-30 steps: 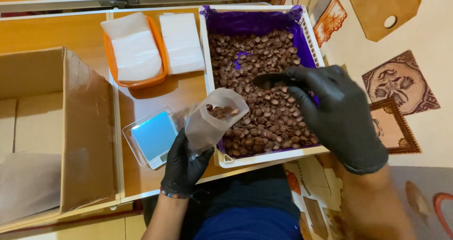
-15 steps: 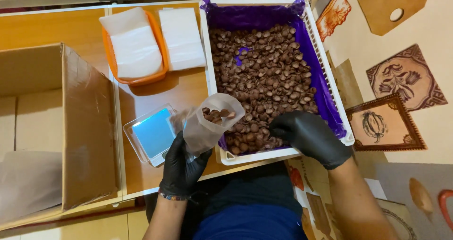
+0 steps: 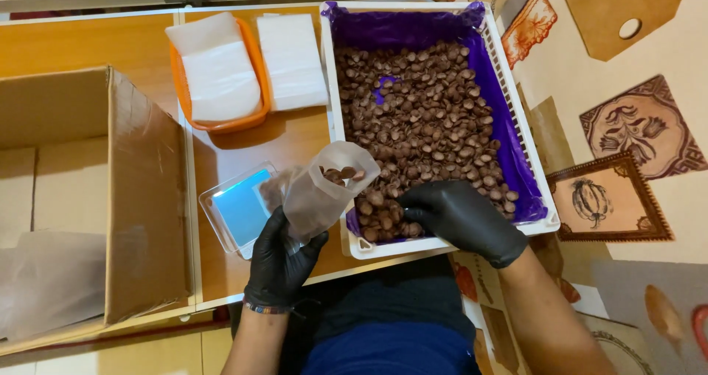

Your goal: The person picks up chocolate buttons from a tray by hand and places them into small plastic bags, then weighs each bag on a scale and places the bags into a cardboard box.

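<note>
Wooden table (image 3: 147, 43): one crate (image 3: 442, 10); left fingers (image 3: 276, 231) grasp one pouch (image 3: 321, 194), right fingers (image 3: 424, 205) clench chips (image 3: 420, 109).

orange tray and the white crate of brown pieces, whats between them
In the head view, a flat stack of white sheets lies on the wooden table between the orange tray and the white crate, close beside both.

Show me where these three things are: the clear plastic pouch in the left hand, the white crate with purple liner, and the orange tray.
clear plastic pouch (image 3: 324, 194), head view, on its side wall.
white crate with purple liner (image 3: 329, 87), head view, on its left rim.
orange tray (image 3: 177, 73), head view, on its left rim.
</note>
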